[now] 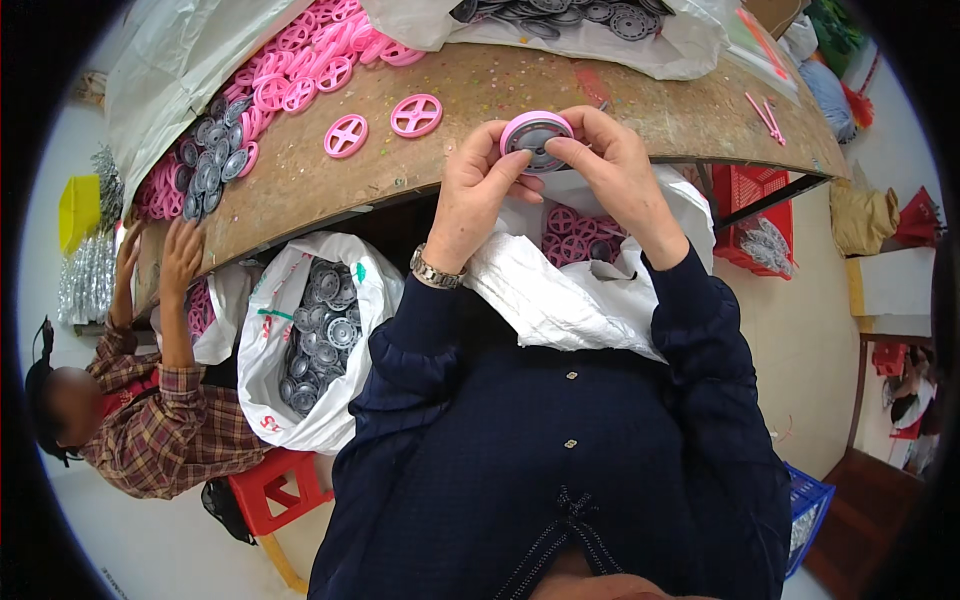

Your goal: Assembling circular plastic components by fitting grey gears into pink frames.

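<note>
Between both my hands, above the table's front edge, is a small toy wheel: a grey plastic hub disc (535, 142) seated inside a pink ring (512, 122). My left hand (478, 180) grips its left side, thumb on the grey face. From the right, my right hand (612, 155) holds the rim, its thumb also pressed on the disc. Two loose pink spoked wheels (416, 116) lie on the table to the left of my hands. Below my hands, a white sack (540, 300) in front of me contains pink wheels (575, 232).
A brown worktable (300, 180) carries a heap of pink wheels (300, 60) and grey discs (215, 150). Another white sack (265, 375) holds grey discs. At left a co-worker (165, 420) reaches toward the table. A red crate (750, 250) stands under its right end.
</note>
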Action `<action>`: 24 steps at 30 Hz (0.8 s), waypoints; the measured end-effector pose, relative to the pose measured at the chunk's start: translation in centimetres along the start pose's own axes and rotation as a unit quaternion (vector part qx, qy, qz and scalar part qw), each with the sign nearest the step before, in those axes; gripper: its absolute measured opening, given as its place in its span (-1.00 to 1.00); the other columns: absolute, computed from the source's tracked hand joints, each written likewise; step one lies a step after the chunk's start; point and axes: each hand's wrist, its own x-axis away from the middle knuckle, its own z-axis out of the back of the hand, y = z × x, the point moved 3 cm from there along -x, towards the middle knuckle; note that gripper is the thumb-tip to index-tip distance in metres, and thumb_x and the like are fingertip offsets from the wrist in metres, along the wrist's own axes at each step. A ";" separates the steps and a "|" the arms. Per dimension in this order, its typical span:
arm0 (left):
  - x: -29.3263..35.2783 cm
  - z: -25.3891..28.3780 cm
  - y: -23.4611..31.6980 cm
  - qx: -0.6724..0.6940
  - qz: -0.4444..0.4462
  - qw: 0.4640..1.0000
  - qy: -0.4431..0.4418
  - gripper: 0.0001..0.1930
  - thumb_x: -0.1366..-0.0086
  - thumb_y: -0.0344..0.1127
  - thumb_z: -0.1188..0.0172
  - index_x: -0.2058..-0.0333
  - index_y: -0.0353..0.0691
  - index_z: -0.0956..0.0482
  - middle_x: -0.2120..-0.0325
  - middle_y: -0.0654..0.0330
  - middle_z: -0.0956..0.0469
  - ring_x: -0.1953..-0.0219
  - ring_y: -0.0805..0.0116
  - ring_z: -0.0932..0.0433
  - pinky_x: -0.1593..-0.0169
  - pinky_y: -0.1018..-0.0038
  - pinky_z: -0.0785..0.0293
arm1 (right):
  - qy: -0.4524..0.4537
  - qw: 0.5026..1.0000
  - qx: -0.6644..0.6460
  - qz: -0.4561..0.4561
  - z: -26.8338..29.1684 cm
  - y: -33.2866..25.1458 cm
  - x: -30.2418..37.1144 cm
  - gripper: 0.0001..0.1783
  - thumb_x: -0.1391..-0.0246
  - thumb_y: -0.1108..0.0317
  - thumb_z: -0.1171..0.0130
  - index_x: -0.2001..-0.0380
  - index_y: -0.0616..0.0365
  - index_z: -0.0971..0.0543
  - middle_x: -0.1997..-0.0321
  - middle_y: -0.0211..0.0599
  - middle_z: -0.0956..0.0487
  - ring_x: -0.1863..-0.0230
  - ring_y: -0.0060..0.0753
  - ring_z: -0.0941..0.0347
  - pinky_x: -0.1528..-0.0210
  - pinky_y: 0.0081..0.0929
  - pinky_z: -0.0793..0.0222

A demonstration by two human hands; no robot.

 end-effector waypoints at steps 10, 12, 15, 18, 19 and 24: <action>0.6 -1.0 0.4 -0.100 -0.074 0.992 0.019 -0.83 -0.41 -0.38 -0.10 0.11 -0.35 -0.49 0.35 0.22 -0.57 0.46 0.53 -0.60 0.41 0.60 -0.56 | 0.025 0.998 0.024 0.042 -0.5 -0.8 1.5 -0.88 -0.18 0.50 -0.16 0.22 0.30 -0.54 0.31 -0.52 -0.54 0.27 -0.72 -0.41 0.17 -0.68 -0.35; 1.0 -1.4 0.8 -0.167 -0.088 0.981 0.048 -0.83 -0.44 -0.37 -0.05 0.11 -0.33 -0.50 0.36 0.22 -0.58 0.43 0.50 -0.59 0.40 0.60 -0.54 | 0.033 0.998 0.021 0.047 -0.5 -0.6 1.7 -0.89 -0.18 0.50 -0.16 0.23 0.30 -0.54 0.32 -0.53 -0.53 0.27 -0.73 -0.41 0.18 -0.68 -0.34; 0.7 -1.3 0.2 -0.141 -0.044 0.988 0.035 -0.82 -0.43 -0.39 -0.05 0.08 -0.34 -0.49 0.32 0.21 -0.57 0.44 0.51 -0.58 0.41 0.61 -0.54 | 0.025 0.999 -0.024 0.028 -0.5 0.2 1.4 -0.90 -0.20 0.48 -0.14 0.23 0.28 -0.54 0.31 -0.53 -0.53 0.25 -0.73 -0.40 0.16 -0.69 -0.33; 0.4 -1.5 0.6 -0.138 -0.030 0.990 0.007 -0.75 -0.41 -0.41 -0.05 -0.03 -0.32 -0.42 0.28 0.19 -0.56 0.44 0.51 -0.56 0.40 0.61 -0.54 | 0.048 0.994 -0.094 0.023 -0.5 0.9 1.1 -0.87 -0.14 0.46 -0.21 0.28 0.30 -0.57 0.39 -0.47 -0.58 0.35 -0.69 -0.42 0.31 -0.63 -0.35; 0.4 -1.6 0.7 -0.138 -0.030 0.990 0.007 -0.75 -0.41 -0.41 -0.05 -0.03 -0.32 -0.42 0.28 0.19 -0.56 0.44 0.51 -0.56 0.40 0.61 -0.54 | 0.049 0.993 -0.110 0.017 -0.4 1.0 0.8 -0.87 -0.14 0.45 -0.21 0.27 0.31 -0.57 0.37 -0.46 -0.58 0.32 -0.69 -0.43 0.28 -0.64 -0.36; 0.8 -1.6 1.0 -0.111 0.002 0.994 0.016 -0.59 -0.35 -0.48 -0.07 -0.16 -0.26 -0.30 0.33 0.18 -0.57 0.51 0.50 -0.58 0.45 0.58 -0.56 | 0.003 0.992 -0.127 -0.003 -0.6 0.5 1.0 -0.86 -0.21 0.47 -0.13 0.17 0.24 -0.51 0.24 -0.50 -0.56 0.21 -0.72 -0.44 0.10 -0.68 -0.35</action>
